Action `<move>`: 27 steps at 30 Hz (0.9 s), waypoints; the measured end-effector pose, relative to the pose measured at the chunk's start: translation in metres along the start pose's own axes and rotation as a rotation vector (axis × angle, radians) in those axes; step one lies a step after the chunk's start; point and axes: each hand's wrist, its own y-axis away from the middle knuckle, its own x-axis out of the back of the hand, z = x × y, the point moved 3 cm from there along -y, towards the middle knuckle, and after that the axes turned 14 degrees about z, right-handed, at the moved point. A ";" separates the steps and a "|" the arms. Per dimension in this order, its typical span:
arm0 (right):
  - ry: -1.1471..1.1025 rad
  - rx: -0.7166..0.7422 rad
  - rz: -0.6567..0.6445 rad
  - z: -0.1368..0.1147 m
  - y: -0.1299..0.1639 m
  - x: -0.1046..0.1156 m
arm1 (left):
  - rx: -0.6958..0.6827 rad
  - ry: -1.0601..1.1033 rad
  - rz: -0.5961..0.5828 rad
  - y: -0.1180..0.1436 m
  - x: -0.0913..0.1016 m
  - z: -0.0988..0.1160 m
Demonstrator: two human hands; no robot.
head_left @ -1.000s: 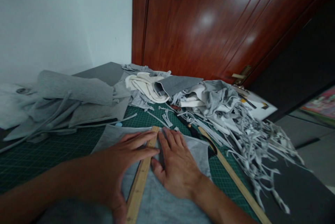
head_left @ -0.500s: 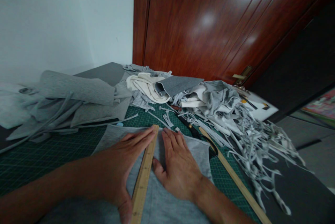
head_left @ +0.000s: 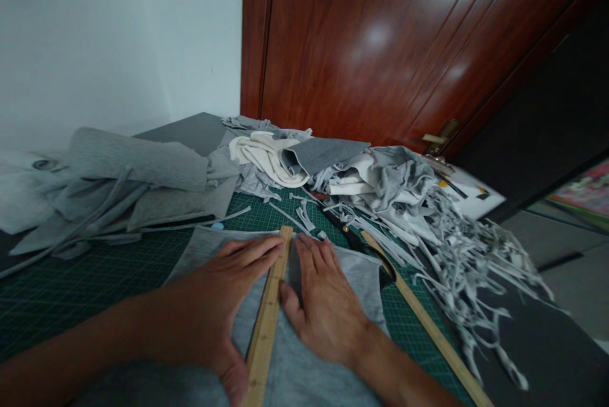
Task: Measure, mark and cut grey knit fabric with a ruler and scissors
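Since a second ago the wooden ruler (head_left: pixel 267 321) has slid a little to the right across the grey fabric piece (head_left: pixel 304 375), its far tip now nearer the right hand's fingers, and the left hand (head_left: pixel 216 305) has followed it, its fingers drawn together along the ruler's left edge. Both hands lie flat and spread, gripping nothing. The left hand presses palm down on the fabric with its fingertips and thumb against the ruler's left side; the right hand (head_left: pixel 323 305) lies flat on the fabric just right of the ruler, its thumb touching the ruler's right edge. This ruler runs from the bottom edge of the view up and slightly right, between the two hands, ending at the fabric's far edge.

Beneath the fabric is a green gridded cutting mat (head_left: pixel 71 280). A second, longer wooden stick (head_left: pixel 428 324) lies diagonally to the right of the right wrist, apart from the hand. Beyond it spreads a tangle of thin grey fabric strips (head_left: pixel 471 267), reaching toward the table's right edge. Further back sit heaps of cloth: folded grey fabric (head_left: pixel 137 172) on the left, a cream piece (head_left: pixel 264 153) in the middle, and crumpled grey and white pieces (head_left: pixel 394 182) to the right. Behind them stand a white wall (head_left: pixel 118 39) and a dark red wooden door (head_left: pixel 380 39) with a brass handle (head_left: pixel 440 134).
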 end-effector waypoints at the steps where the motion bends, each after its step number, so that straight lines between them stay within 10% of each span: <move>1: 0.004 0.000 0.000 0.000 0.000 0.000 | 0.001 -0.004 -0.003 0.000 0.000 0.001; 27: 0.023 0.021 -0.018 -0.001 0.000 0.004 | 0.055 0.013 0.032 -0.002 0.005 0.014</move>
